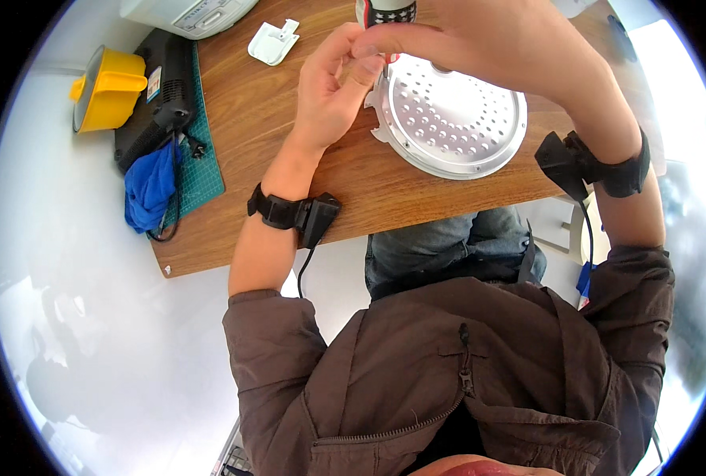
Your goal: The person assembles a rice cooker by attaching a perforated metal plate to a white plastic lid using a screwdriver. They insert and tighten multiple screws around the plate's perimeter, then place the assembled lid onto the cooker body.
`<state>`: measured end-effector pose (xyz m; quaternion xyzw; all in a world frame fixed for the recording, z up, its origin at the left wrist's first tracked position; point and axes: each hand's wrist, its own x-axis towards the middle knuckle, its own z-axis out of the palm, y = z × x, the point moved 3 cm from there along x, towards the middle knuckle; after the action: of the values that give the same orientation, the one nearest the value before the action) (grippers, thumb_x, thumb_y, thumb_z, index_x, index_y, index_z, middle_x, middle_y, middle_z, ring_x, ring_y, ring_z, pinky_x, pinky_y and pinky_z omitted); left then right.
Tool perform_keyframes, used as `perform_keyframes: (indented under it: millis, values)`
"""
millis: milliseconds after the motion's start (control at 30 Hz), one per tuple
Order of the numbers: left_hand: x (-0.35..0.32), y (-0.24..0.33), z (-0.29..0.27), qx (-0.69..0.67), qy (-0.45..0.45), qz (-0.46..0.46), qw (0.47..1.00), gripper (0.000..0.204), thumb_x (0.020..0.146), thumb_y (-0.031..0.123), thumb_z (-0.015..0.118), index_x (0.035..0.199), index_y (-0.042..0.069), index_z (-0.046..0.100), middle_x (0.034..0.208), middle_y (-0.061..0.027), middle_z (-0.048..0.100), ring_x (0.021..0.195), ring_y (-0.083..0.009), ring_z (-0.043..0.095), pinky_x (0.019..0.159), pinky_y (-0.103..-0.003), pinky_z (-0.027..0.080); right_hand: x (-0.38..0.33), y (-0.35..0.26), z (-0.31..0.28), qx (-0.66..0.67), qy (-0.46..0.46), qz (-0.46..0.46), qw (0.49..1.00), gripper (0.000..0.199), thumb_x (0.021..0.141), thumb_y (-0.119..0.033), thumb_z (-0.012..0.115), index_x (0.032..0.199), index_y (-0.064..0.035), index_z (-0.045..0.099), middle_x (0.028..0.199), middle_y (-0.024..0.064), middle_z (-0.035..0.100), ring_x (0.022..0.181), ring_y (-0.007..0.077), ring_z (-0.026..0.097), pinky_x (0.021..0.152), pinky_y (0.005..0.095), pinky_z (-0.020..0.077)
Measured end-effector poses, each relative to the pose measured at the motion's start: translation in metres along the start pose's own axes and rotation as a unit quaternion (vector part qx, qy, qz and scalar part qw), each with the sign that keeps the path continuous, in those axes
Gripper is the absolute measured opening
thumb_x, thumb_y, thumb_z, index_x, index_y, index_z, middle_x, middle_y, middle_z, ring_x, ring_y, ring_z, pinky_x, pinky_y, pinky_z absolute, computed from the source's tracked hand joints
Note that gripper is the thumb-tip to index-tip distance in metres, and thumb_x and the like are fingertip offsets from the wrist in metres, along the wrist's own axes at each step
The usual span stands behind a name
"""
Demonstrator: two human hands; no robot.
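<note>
A round silver metal disc [456, 119], its middle dotted with raised holes, lies on the wooden table in front of me. Over its far left rim, my right hand [480, 40] is wrapped around a screwdriver [391, 14] whose handle has a black, star-patterned band and red parts. The handle sticks up past the top edge of the picture. My left hand [333, 83] is closed, thumb and fingers pinched around the screwdriver's lower end beside the disc's notched edge. The tip and any screw under it are too small to make out.
A small white plastic part [273, 41] lies left of my hands on the table [246, 151]. At the left edge are a green cutting mat [203, 170], a black corded tool [170, 87], a blue cloth [148, 186] and a yellow container [115, 87]. A white appliance [202, 16] stands behind.
</note>
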<state>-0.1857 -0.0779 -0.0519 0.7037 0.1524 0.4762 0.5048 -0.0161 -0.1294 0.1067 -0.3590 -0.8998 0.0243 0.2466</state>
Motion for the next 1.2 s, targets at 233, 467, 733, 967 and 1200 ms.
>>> perform_keyframes:
  millis: [233,467,733,967,1200]
  values:
    - [-0.003,0.009,0.007,0.039,0.042,0.000,0.998,0.023,0.103,0.016,0.066,0.122,0.003,0.064,0.100,0.0015,0.069,0.090,-0.0084,0.063,0.076,-0.024,0.050,-0.001,0.000,0.012,0.051,0.046,-0.015,0.998,0.048,0.095,-0.015,0.067,0.138,0.0014,0.051,0.102,0.0154,0.064,0.087,0.0355,0.068,0.073,0.0442,0.0548]
    - [-0.007,-0.015,-0.006,0.024,-0.025,-0.081,0.996,0.031,0.111,0.033,0.052,0.117,0.006,0.065,0.092,0.0019,0.060,0.078,-0.0093,0.050,0.070,-0.026,0.043,0.006,-0.001,0.011,0.023,0.023,0.037,0.999,0.049,0.098,-0.008,0.061,0.144,0.0001,0.047,0.110,0.0214,0.063,0.095,0.0374,0.066,0.081,0.0430,0.0544]
    - [-0.003,0.000,-0.011,0.217,-0.097,-0.015,0.971,0.038,0.109,0.038,0.053,0.113,0.002,0.065,0.104,-0.0081,0.058,0.092,-0.0227,0.056,0.082,-0.034,0.046,-0.003,0.020,0.035,0.192,0.097,-0.089,0.973,0.056,0.101,-0.006,0.058,0.152,0.0020,0.036,0.111,0.0229,0.062,0.097,0.0373,0.065,0.084,0.0436,0.0533]
    - [0.001,-0.006,-0.013,0.269,-0.173,-0.074,0.944,0.055,0.080,0.030,0.089,0.124,0.006,0.067,0.120,-0.0104,0.062,0.118,-0.0308,0.055,0.103,-0.041,0.046,0.000,0.004,0.015,0.224,0.033,-0.023,0.974,0.064,0.097,-0.002,0.061,0.153,0.0043,0.031,0.126,0.0248,0.060,0.112,0.0379,0.064,0.093,0.0447,0.0516]
    - [-0.002,-0.002,-0.011,0.280,-0.210,-0.101,0.931,0.078,0.066,0.040,0.095,0.136,0.018,0.066,0.135,-0.0069,0.054,0.130,-0.0306,0.047,0.111,-0.044,0.041,-0.005,0.011,0.009,0.234,0.022,0.038,0.971,0.064,0.091,-0.002,0.069,0.149,0.0009,0.041,0.125,0.0229,0.063,0.106,0.0357,0.068,0.086,0.0437,0.0556]
